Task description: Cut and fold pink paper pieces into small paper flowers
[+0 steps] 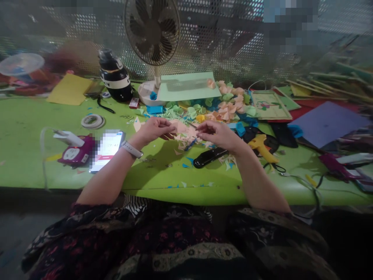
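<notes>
Though jagged, peach paper scraps (185, 131)

A pale lilac-grey watch strap (131, 149) circles the left wrist (139, 137). The dark garment (163, 235) carries small maroon-pink flowers, loose short sleeves (94, 217) and an olive-tan patterned band (208, 251) across its lower front.

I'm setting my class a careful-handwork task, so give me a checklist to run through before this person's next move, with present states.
1. Thin dark tool in the right hand: ok, held at the fingertips.
2. Left hand gripping a piece: cannot tell, the fingertips blur into the paper.
3. Peach paper pieces within reach: ok, between the hands.
4. Green table free of scraps: not ok.
5. Yellow glue gun cool: cannot tell.
</notes>
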`<move>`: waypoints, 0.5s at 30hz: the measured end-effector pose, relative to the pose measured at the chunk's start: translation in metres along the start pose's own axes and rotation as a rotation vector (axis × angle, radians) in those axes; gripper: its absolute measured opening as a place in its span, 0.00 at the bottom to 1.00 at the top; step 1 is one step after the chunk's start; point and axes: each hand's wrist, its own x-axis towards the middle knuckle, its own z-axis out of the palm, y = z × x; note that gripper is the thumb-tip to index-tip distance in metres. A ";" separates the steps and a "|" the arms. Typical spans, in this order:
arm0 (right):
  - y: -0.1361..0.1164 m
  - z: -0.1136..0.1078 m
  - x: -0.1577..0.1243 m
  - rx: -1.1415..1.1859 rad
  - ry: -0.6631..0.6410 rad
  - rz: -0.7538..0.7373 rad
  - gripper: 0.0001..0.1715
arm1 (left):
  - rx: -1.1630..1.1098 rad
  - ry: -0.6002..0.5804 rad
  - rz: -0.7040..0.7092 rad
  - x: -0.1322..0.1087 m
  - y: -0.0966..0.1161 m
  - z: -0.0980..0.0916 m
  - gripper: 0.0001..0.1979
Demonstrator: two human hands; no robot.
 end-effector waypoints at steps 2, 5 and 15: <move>-0.005 -0.006 -0.002 -0.048 -0.031 0.000 0.16 | -0.010 0.008 0.003 0.001 -0.001 -0.003 0.11; -0.012 -0.008 -0.001 -0.164 -0.089 -0.013 0.13 | -0.003 0.029 0.002 0.004 -0.002 -0.007 0.11; -0.004 0.022 0.030 -0.722 -0.356 -0.017 0.10 | 0.020 0.080 0.009 0.004 0.002 -0.009 0.14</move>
